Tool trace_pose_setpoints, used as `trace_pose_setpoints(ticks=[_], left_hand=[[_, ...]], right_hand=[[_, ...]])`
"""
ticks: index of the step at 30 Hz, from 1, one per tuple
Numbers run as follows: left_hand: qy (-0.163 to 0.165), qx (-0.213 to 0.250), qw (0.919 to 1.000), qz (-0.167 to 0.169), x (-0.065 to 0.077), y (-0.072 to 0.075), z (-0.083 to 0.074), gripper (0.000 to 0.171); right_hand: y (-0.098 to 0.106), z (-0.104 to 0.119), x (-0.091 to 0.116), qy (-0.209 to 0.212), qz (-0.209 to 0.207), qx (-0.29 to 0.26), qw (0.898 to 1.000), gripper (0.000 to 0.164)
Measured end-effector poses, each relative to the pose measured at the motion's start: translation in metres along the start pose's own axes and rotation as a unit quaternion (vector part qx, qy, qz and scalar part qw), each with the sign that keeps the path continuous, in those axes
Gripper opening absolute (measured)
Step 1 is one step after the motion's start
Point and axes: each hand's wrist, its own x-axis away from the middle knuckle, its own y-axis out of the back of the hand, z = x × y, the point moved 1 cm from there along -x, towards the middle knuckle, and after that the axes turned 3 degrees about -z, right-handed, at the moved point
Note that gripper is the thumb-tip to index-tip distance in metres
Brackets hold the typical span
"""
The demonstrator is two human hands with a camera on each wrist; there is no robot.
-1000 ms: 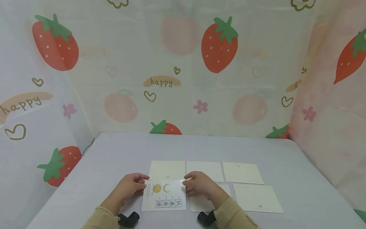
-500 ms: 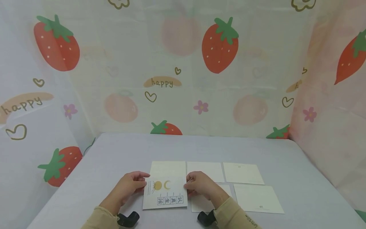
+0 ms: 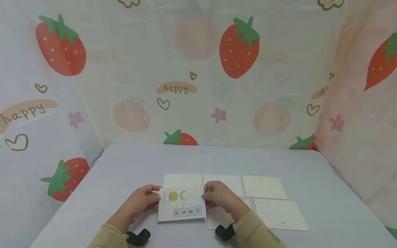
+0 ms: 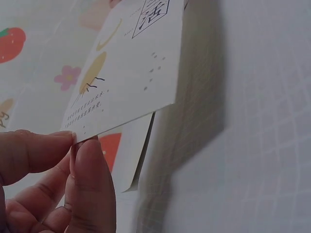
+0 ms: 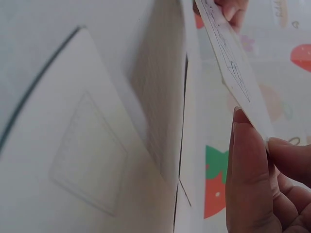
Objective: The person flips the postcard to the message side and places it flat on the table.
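Observation:
A white postcard (image 3: pixel 182 212) printed with a sun, a moon and boxed characters is held up between both hands, its characters turned sideways. My left hand (image 3: pixel 139 203) pinches its left edge; in the left wrist view thumb and index finger grip one corner of the postcard (image 4: pixel 150 82). On the opposite edge, my right hand (image 3: pixel 221 199) pinches it between thumb and index finger, as the right wrist view shows at the postcard's (image 5: pixel 231 58) near end. A shadow falls on the table below. Behind it a blank cream card (image 3: pixel 182 179) is partly covered.
More pale cards lie flat on the white table (image 3: pixel 139 162): a back-middle card (image 3: pixel 234 187), a back-right card (image 3: pixel 263 187), a front-right card (image 3: pixel 280 215) and a front-middle card (image 3: pixel 217 220) partly behind my right hand. A strawberry-printed curtain (image 3: pixel 198 69) encloses the table.
Both hands have raised the postcard off the table, moving it slightly up and to the right in the head view. The other cards stay put.

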Motion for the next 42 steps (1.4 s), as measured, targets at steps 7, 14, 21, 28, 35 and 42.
trace_pose_setpoints(ticks=[7,14,21,28,35,42], left_hand=[[-0.001,-0.001,1.0,0.008,-0.0011,0.0003,0.0022,0.034],[-0.006,-0.01,0.9999,0.009,-0.0033,0.0015,0.0026,0.02],[-0.013,0.005,0.9999,-0.003,-0.0041,0.0019,-0.0003,0.013],[-0.011,0.019,0.9996,-0.017,-0.0034,0.0031,-0.0031,0.014],[-0.01,0.03,0.9993,-0.02,-0.0041,0.0048,-0.0045,0.018],[-0.013,0.03,0.9994,0.01,-0.0052,0.005,-0.0021,0.02]], right_hand=[[0.0017,0.0021,-0.0008,0.0,-0.005,-0.002,1.0,0.009],[0.0035,0.0006,-0.0032,-0.003,-0.006,-0.009,1.0,0.008],[0.0043,0.0005,-0.0028,-0.012,0.001,-0.019,1.0,0.008],[0.0025,-0.0015,-0.0036,-0.029,-0.004,-0.01,1.0,0.009],[0.0022,-0.0029,-0.0035,-0.024,-0.005,-0.008,1.0,0.007],[0.0066,0.0009,-0.0019,-0.013,-0.011,0.001,1.0,0.007]])
